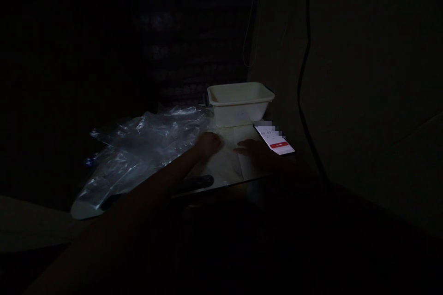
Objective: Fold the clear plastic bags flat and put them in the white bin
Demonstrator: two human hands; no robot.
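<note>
Bag flat between two hands, dim light, slip and snag risk

Bag (pixel 226 161) (thin, clear, looks like plastic film) lies on the table (pixel 81 211), near its front edge. Clock is centred on it, 12 away from the person.

Left hand (pixel 208 144) at 10, fingers curled into a loose fist; cannot tell if film is pinched under it. Right hand (pixel 255 151) at 2 to 3, fingers apart and pointing toward 9, nothing visible in its grasp; contact with film unclear.

Risks, my judgement: film could slide off at 6, since it sits close to the edge and weighs little. It could cling to or drag the pile (pixel 148 136) of crumpled plastic at 9 to 10, as both are slick and near each other. Right hand or wrist could knock the phone (pixel 277 140) at 2, just beside it. Poor light could cause a missed pinch. Tub (pixel 238 114) at 12 to 1 limits reach beyond.

Direction: one faint side by the right hand runs roughly 12 to 6, so long axis probably does too. Cannot tell which end is the mouth; outline too dark.
</note>
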